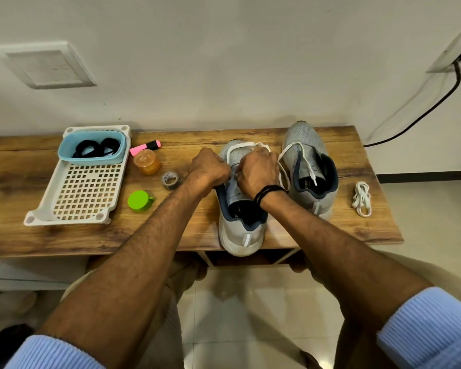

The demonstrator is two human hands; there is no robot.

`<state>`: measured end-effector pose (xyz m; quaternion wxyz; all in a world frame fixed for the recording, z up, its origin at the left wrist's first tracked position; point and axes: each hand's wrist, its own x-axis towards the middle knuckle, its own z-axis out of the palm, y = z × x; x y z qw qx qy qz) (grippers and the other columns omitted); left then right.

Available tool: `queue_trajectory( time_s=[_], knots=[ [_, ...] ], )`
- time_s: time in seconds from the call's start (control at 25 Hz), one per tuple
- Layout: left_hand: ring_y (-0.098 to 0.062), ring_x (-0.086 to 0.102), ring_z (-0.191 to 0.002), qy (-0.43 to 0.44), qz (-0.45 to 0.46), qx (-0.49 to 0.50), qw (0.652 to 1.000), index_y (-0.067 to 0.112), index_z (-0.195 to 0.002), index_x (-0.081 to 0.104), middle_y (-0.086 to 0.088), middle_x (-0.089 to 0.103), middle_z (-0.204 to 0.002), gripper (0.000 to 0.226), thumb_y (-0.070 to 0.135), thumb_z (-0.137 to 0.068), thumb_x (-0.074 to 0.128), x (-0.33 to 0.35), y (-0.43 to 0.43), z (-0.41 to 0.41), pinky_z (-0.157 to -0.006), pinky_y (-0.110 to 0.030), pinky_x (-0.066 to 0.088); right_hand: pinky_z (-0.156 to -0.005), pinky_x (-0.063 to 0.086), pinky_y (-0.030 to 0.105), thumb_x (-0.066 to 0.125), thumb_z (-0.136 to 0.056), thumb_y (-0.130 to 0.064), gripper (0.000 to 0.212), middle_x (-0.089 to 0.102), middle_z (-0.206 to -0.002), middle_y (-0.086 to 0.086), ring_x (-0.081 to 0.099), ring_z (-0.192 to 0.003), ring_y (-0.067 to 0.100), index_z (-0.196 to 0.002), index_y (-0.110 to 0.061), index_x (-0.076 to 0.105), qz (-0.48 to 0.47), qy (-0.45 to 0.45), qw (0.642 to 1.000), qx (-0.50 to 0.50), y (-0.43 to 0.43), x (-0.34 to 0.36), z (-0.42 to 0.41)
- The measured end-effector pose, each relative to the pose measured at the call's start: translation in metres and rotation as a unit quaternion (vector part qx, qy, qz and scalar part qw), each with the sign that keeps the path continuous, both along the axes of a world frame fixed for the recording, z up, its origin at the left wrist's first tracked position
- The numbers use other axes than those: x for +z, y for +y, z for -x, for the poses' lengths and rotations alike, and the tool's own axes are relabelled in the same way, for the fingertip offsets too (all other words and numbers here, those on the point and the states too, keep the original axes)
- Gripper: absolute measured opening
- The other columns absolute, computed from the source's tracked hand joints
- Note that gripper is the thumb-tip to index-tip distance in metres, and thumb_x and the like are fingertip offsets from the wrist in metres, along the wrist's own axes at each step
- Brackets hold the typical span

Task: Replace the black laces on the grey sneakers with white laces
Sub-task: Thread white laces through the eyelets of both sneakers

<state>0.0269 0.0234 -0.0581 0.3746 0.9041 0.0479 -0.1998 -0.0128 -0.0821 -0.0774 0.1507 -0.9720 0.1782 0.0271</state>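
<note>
Desk (186, 230), wooden: left hand (210, 166) and right hand (258, 171) pinch lace (237, 145) over sneaker (240, 235) beneath them, apparently threading eyelets.

We record both the near sneaker (237, 235) and the far sneaker (306, 137) as grey mesh with navy linings and white soles. We list the remaining colours:

- white lace (240, 145) and spare lace bundle (361, 198): white
- old laces (96, 148): black
- bin (91, 159): light blue
- tray (83, 193): white, square-hole grid
- table (171, 230): brown wood grain
- highlighter (144, 147): pink, black cap
- jar (147, 161): orange
- lid (139, 201): green
- sleeves (431, 328): light blue, ribbed
</note>
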Motion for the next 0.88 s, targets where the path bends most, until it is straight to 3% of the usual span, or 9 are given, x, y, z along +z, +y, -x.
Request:
queue_trajectory(
  time_s=[0.16,0.32,0.44,0.6,0.76,0.84,0.88],
  knots=[
    [-0.023,0.067,-0.084,0.061,0.047,0.073,0.994,0.0,-0.102,0.071,-0.013,0.072,-0.099,0.028,-0.006,-0.075,0.076,0.001,0.002,-0.003,-0.066,-0.032,0.056,-0.098,0.04,0.044,0.068,-0.087,-0.031,0.018,0.05,-0.125,0.009,0.039,-0.122,0.033,-0.104,-0.029,0.075,-0.048,-0.052,0.997,-0.026,0.0,-0.002,0.006],
    [-0.012,0.057,-0.069,0.109,0.076,0.097,0.986,0.001,-0.109,0.07,-0.009,0.072,-0.101,0.035,-0.005,-0.076,0.079,0.002,0.006,-0.005,-0.041,-0.018,0.044,-0.093,0.04,0.039,0.075,-0.081,-0.039,0.016,0.056,-0.121,0.005,0.044,-0.119,0.031,-0.097,-0.033,0.077,-0.073,-0.043,0.996,-0.033,-0.002,-0.002,0.002],
    [-0.01,0.055,-0.063,0.124,0.091,0.125,0.98,0.001,-0.106,0.069,-0.005,0.068,-0.089,0.026,-0.005,-0.081,0.075,0.004,0.006,-0.004,-0.045,-0.02,0.046,-0.098,0.038,0.042,0.073,-0.084,-0.038,0.017,0.051,-0.128,0.006,0.04,-0.124,0.032,-0.099,-0.03,0.076,-0.059,-0.051,0.997,-0.029,0.001,0.003,0.003],
    [-0.008,0.051,-0.04,0.122,0.111,0.141,0.976,0.002,-0.096,0.068,-0.003,0.06,-0.071,0.014,-0.007,-0.086,0.068,0.006,0.006,-0.002,-0.035,-0.015,0.039,-0.103,0.036,0.044,0.07,-0.086,-0.025,0.014,0.043,-0.14,0.008,0.035,-0.13,0.03,-0.099,-0.021,0.074,0.0,-0.078,0.997,0.022,0.01,0.006,0.01],
    [-0.01,0.053,-0.061,0.107,0.096,0.138,0.98,-0.001,-0.111,0.068,-0.001,0.064,-0.079,0.027,-0.003,-0.084,0.072,-0.001,0.005,-0.005,-0.051,-0.022,0.046,-0.097,0.041,0.044,0.062,-0.088,-0.019,0.018,0.047,-0.124,0.009,0.041,-0.117,0.031,-0.103,-0.02,0.072,0.04,-0.081,0.995,0.03,0.016,0.002,0.01],
    [-0.016,0.055,-0.074,0.11,0.104,0.111,0.982,0.001,-0.096,0.066,-0.006,0.061,-0.085,0.006,0.0,-0.09,0.066,0.0,0.006,-0.007,-0.05,-0.019,0.045,-0.096,0.042,0.044,0.059,-0.091,-0.018,0.018,0.05,-0.122,0.011,0.04,-0.118,0.032,-0.102,-0.02,0.073,0.044,-0.081,0.996,0.012,0.018,0.0,0.011],
    [-0.019,0.056,-0.079,0.106,0.12,0.099,0.982,0.005,-0.084,0.062,-0.008,0.06,-0.082,0.01,0.001,-0.093,0.062,-0.002,0.007,-0.008,-0.048,-0.017,0.047,-0.095,0.041,0.043,0.059,-0.091,-0.018,0.017,0.051,-0.12,0.011,0.04,-0.117,0.032,-0.1,-0.02,0.073,0.046,-0.081,0.996,0.004,0.018,-0.001,0.011]
  ],
)
